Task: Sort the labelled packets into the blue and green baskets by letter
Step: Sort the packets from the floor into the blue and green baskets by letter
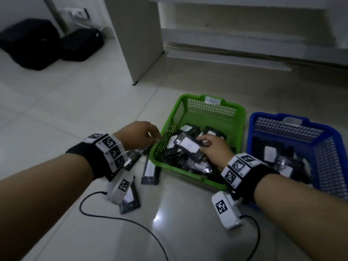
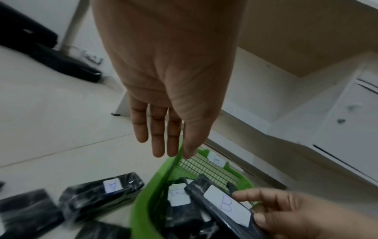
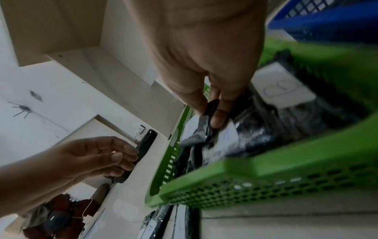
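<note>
Overhead, pale glossy floor tiles (image 1: 56, 113) gleam; right hand (image 1: 214, 147) pinches a B packet (image 1: 188, 147); left hand (image 1: 139, 134) hangs slack, holding nothing.

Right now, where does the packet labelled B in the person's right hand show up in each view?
Head: packet labelled B lies mid-frame over the green basket, pinched by the right hand.
Left wrist: lower right, the B readable, right hand's fingers on it.
Right wrist: centre, label blurred, pinched below the fingertips.
Shared landmark: the green basket's mesh wall.
</note>
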{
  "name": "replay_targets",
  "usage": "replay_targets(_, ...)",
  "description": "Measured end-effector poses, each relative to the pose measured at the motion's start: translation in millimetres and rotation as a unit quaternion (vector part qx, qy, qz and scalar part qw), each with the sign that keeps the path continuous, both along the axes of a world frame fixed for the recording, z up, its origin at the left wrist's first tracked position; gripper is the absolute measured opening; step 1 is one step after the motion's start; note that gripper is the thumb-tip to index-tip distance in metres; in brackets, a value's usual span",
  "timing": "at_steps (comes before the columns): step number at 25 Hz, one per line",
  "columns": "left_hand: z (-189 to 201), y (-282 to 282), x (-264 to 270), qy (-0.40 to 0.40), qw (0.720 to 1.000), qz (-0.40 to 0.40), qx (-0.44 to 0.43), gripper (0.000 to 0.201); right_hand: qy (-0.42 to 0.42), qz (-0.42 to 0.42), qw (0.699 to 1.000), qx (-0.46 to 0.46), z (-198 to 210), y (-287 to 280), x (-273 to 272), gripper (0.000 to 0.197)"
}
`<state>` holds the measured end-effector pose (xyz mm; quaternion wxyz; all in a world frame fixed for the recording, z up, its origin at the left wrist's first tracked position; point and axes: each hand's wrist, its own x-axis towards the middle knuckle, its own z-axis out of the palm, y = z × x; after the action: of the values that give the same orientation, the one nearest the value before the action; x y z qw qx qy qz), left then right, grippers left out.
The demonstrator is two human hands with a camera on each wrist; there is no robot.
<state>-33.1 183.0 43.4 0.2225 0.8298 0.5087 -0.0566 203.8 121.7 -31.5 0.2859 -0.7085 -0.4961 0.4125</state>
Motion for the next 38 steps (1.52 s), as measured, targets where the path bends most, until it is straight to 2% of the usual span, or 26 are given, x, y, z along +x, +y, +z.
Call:
replay_targets(3,-34,3,-42,-0.052,0.997,0.053,-0.004,0.016,-0.097,-0.074,0.991,0.054,-12,-3,-32,0.036)
replay_targets(6,-62,-3,-77,-0.073,0.994,0.074,-0.012,0.016,-0.193,-0.077,0.969,0.132,0,-22,-67,0.033)
replay_targets(9,-87,-21,-109,-0.061,0.995,0.042,-0.065,0.029,-0.134,0.024,0.976,0.172,-2,-40,-113,0.027)
replay_targets(12,-108,-39,-132,-0.019,0.997,0.013,-0.072,0.059,-0.113,0.139,0.975,0.133,-25,-49,-150,0.029)
replay_targets(13,-114,-44,-137,-0.014,0.998,0.016,-0.067,0.07,-0.139,0.169,0.969,0.118,-34,-50,-159,0.032)
replay_targets(15,-123,-51,-143,-0.007,0.999,0.013,-0.046,0.079,-0.242,0.229,0.939,0.089,-52,-48,-171,0.04)
replay_targets(17,-128,-56,-144,0.007,1.0,-0.004,-0.024,0.078,-0.335,0.268,0.901,0.056,-63,-46,-177,0.047)
replay_targets(20,-134,-60,-144,0.025,0.999,-0.013,-0.03,0.072,-0.374,0.284,0.882,0.025,-73,-44,-176,0.045)
replay_targets(23,-136,-61,-141,0.017,0.998,0.002,-0.053,0.067,-0.329,0.271,0.904,0.033,-79,-49,-169,0.032)
replay_targets(26,-135,-65,-135,0.012,0.999,0.002,-0.051,0.066,-0.262,0.201,0.942,0.064,-84,-55,-171,0.014)
replay_targets(29,-136,-75,-128,0.038,0.998,-0.032,-0.026,0.075,-0.168,0.135,0.976,0.009,-84,-53,-174,0.016)
replay_targets(33,-133,-77,-119,0.112,0.993,-0.03,-0.032,0.084,-0.145,0.159,0.976,-0.013,-82,-55,-171,0.022)
replay_targets(35,-128,-73,-120,0.1,0.993,-0.012,-0.068,0.075,-0.111,0.165,0.98,-0.006,-77,-59,-169,0.024)
replay_targets(38,-118,-63,-126,-0.002,0.984,0.057,-0.169,0.041,-0.082,0.148,0.985,0.04,-61,-64,-163,0.022)
